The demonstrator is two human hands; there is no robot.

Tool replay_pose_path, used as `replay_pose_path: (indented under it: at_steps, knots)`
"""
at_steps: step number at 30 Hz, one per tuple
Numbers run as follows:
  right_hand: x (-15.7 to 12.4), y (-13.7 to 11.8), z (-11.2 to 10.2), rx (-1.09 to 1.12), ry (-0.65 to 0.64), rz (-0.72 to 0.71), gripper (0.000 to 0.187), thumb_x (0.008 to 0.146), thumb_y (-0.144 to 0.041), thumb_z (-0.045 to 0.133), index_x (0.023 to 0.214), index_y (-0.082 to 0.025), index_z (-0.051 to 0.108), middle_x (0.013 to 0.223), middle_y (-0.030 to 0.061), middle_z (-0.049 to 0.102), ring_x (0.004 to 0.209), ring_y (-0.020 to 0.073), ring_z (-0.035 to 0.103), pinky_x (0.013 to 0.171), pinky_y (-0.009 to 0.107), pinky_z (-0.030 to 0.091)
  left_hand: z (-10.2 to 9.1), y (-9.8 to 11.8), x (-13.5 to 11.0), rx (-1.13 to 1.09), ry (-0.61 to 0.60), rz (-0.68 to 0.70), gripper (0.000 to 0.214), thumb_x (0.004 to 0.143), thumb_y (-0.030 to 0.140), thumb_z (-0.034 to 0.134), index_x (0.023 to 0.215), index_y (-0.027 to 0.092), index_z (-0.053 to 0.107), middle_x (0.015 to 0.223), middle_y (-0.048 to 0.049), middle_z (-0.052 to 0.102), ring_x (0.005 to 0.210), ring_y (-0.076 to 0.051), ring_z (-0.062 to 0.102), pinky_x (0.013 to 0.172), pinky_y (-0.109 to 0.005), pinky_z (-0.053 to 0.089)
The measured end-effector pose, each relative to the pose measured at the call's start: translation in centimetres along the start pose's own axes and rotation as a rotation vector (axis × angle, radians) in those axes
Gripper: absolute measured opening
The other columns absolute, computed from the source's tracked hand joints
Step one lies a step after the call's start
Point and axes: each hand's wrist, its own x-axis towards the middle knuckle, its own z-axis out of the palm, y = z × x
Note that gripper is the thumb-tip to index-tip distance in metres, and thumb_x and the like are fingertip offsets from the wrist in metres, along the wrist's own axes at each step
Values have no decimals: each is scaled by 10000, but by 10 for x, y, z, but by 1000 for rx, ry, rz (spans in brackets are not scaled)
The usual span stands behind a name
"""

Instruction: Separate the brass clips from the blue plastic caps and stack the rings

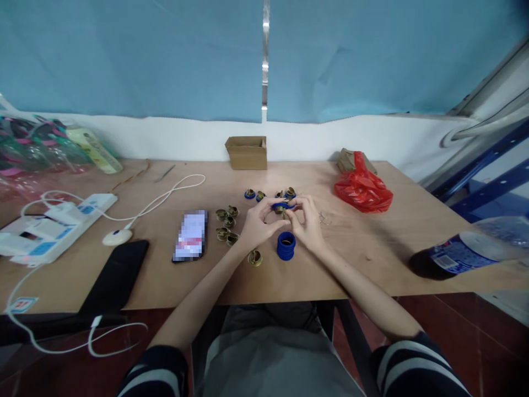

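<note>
My left hand (260,223) and my right hand (307,225) meet over the middle of the table. Between their fingertips they grip a brass-coloured metal fitting with a blue ring (281,206) around it. Just below my hands stands a stack of blue rings (285,246). A single brass-coloured fitting (255,257) lies left of that stack. Several more fittings without rings (230,221) sit in a group beside my left hand. Behind my hands are several fittings with blue rings (249,193), some partly hidden by my fingers.
A cardboard box (248,155) stands at the back. On the right are a red plastic bag (363,190) and a cola bottle (463,251) lying down. To the left lie a lit phone (190,236), a dark phone (118,275), a white cable (159,199) and a power strip (68,229).
</note>
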Motion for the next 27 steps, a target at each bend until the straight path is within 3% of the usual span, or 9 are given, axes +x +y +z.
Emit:
replay_pose_path:
  at_steps: [10,17,22,27]
  knots:
    - [0,2,4,4,-50,7,64,947,-164,483,952,-227,471,930,61,528,847,216,534,748,378,478,2,-1,2,56,35,-24,487,737,214,841,1193,193,672,1209,-100,737,1135,-252,717,1046,-419,570]
    - [3,-2,-3,47,-54,0,49,993,-246,525,969,-222,561,957,62,600,874,207,587,776,369,493,-1,-3,2,84,79,-43,480,766,244,820,1217,198,664,1239,-108,733,1168,-264,708,1060,-432,568]
    - [11,5,-8,322,-63,227,210,982,-393,582,1117,-232,579,917,24,605,811,172,592,739,325,497,-1,-2,2,-15,44,-81,451,819,262,763,1248,186,648,1281,-126,720,1169,-266,715,1030,-421,591]
    - [17,7,-12,467,-177,397,364,902,-568,663,1010,-223,624,794,-2,597,669,143,542,639,297,472,4,0,0,-34,18,-83,404,874,242,690,1272,201,636,1280,-105,720,1183,-240,707,1042,-395,582]
